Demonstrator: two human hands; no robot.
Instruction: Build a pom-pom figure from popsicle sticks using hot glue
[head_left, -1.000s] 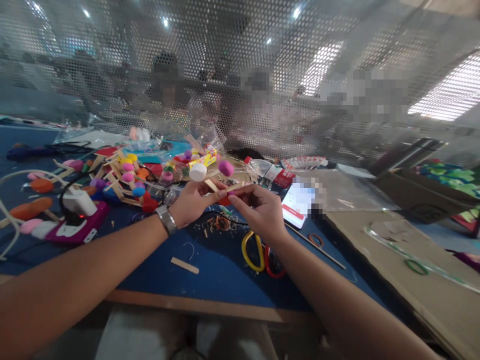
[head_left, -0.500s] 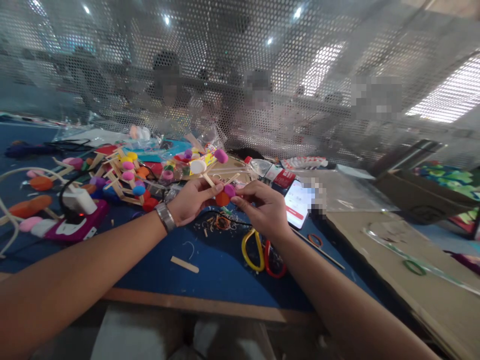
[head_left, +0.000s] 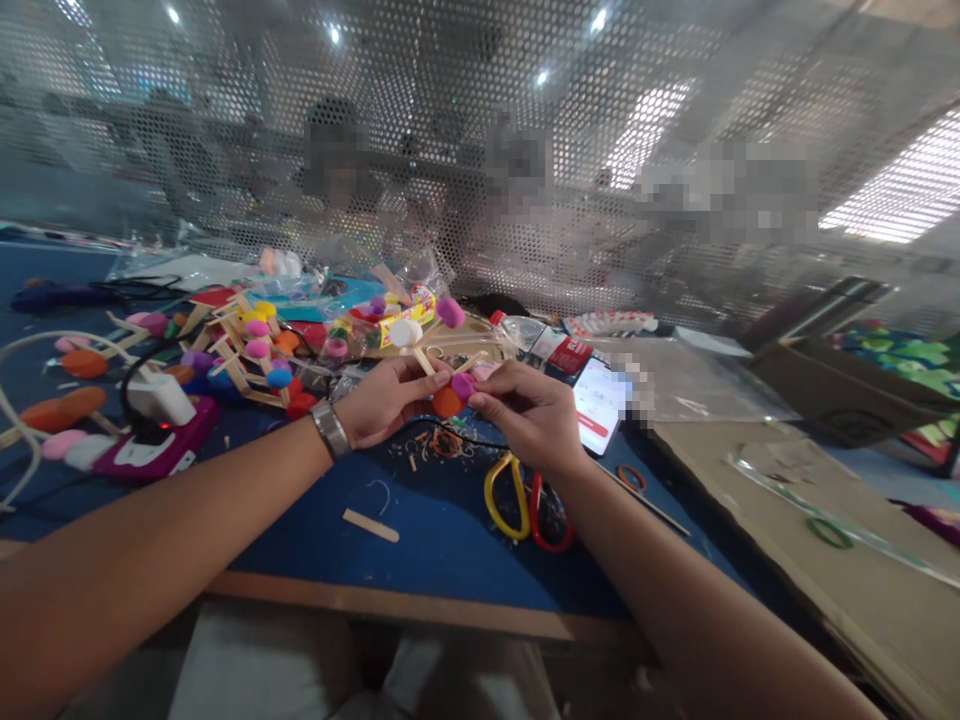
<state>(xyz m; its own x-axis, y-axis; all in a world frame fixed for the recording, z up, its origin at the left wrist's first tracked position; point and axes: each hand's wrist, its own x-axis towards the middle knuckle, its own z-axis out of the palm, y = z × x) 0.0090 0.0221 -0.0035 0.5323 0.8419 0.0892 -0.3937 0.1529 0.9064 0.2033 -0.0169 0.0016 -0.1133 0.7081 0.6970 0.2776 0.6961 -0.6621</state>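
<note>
Between my hands, above the blue table (head_left: 300, 535), is a small craft-stick model with coloured round pieces. It has a white piece (head_left: 406, 333) and a pink piece (head_left: 451, 312) at the top, and an orange one (head_left: 447, 403) beside a magenta one (head_left: 463, 386) lower down. My left hand (head_left: 382, 400) is closed, pinching the model from the left. The fingers of my right hand (head_left: 534, 415) are closed on its right side, by the magenta piece. Scissors (head_left: 506, 497) with yellow and red handles lie under my right wrist. A loose craft stick (head_left: 371, 525) lies nearer me.
A pile of similar stick models (head_left: 247, 350) fills the left, beside a magenta power strip (head_left: 157, 445) with a white plug. A lit phone (head_left: 601, 400) and a bottle (head_left: 559, 350) are to the right. Cardboard (head_left: 750, 500) lies further right, and perforated metal mesh (head_left: 450, 150) rises behind.
The model has shifted very slightly to the right and its upper pieces have turned a little. Both hands keep their hold; the right hand has moved slightly right.
</note>
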